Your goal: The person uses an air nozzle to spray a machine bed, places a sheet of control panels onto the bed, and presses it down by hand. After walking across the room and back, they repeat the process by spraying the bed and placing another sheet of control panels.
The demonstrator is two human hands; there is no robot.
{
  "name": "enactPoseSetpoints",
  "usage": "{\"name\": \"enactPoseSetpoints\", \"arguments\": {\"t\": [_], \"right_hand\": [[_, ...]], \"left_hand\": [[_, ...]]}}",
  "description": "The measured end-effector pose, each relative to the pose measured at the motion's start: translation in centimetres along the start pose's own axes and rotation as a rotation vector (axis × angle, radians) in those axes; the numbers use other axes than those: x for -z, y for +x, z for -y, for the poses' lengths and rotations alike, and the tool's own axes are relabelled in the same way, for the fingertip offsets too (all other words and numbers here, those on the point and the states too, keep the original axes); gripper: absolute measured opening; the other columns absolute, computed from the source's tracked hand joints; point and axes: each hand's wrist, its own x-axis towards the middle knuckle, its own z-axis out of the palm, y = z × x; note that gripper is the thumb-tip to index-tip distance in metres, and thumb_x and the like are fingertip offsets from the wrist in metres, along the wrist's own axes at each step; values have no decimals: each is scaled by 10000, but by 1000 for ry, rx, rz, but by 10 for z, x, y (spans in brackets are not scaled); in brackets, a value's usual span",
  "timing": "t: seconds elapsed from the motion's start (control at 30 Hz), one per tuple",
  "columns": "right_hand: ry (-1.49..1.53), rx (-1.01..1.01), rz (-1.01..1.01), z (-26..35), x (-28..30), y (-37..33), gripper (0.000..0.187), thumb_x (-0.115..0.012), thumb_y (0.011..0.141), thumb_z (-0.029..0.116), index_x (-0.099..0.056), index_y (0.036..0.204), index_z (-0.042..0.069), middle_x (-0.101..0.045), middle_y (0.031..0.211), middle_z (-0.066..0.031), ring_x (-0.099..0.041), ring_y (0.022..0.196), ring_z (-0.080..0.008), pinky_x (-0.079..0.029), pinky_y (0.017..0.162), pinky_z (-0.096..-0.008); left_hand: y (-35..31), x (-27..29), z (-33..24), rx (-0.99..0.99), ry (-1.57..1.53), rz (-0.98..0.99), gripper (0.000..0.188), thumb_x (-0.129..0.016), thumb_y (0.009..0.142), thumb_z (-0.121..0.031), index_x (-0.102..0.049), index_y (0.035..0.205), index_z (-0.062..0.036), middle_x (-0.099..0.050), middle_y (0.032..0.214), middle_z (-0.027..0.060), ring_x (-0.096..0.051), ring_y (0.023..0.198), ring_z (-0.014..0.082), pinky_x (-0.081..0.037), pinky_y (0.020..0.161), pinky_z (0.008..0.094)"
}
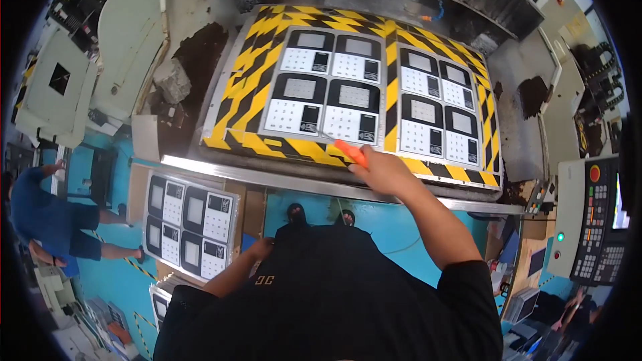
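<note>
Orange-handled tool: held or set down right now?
Held: the right hand grips the orange handle. I cannot tell whether its tip touches the keypad panel.

A: so what's around the machine bed (392, 120)?
B: two panel sheets (326, 78) side by side on it; another sheet (190, 224) front-left of it; control console (576, 224) to its right; person (45, 210) well left of it

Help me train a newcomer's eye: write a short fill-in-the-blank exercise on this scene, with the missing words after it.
1. The right grip holds a tool whose handle is ____.
2. The striped tape is black and ____.
3. Framed by that tape, the keypads number ____.
4. Off the bench, another sheet of keypads lies to the person's ____.

Missing words: orange; yellow; eight; left.
</note>
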Motion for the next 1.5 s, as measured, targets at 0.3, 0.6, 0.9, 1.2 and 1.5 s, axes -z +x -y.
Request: {"name": "enactPoseSetpoints", "arguments": {"t": [0.3,0.6,0.9,1.2,1.5], "right_hand": [[128,-94,-144,92,9,89,424,-529,917,386,-477,1127,22,-656,945,-247,-636,887,-431,-493,798,-493],[220,-421,-246,-42,-12,0,459,-561,908,379,-488,1163,5,-627,996,-295,-608,954,-460,-479,811,-475],[404,-217,-530,-84,6,49,357,-544,913,344,-559,1055,18,-545,698,-46,-547,591,-152,-452,495,-305],[730,-242,-634,-49,16,193,374,-524,904,324,-579,1018,-28,-655,864,-230,-662,817,-361,-501,683,-438],[211,-108,-365,3,20,210,450,-521,902,366,-521,1120,-28,-623,1031,-306,-611,987,-443,-491,824,-478]], "left_hand": [[-7,-15,32,12,-209,23,417,-530,864,-266,-599,1221,-63,-649,1102,224,-626,1046,344,-486,900,417],[-3,-5,26,63,-28,-36,436,-523,861,-247,-568,1263,-85,-629,1154,221,-618,1068,343,-484,917,417],[12,12,27,67,6,39,450,-551,843,-203,-560,1268,-55,-624,1168,228,-601,1108,329,-473,941,399],[-10,-25,74,-16,-335,-118,413,-571,842,-211,-602,1226,-61,-635,1150,218,-610,1086,330,-477,928,391],[-28,-33,68,193,-188,-150,420,-589,858,-248,-593,1239,-71,-647,1129,197,-629,1041,299,-493,893,375]]}}
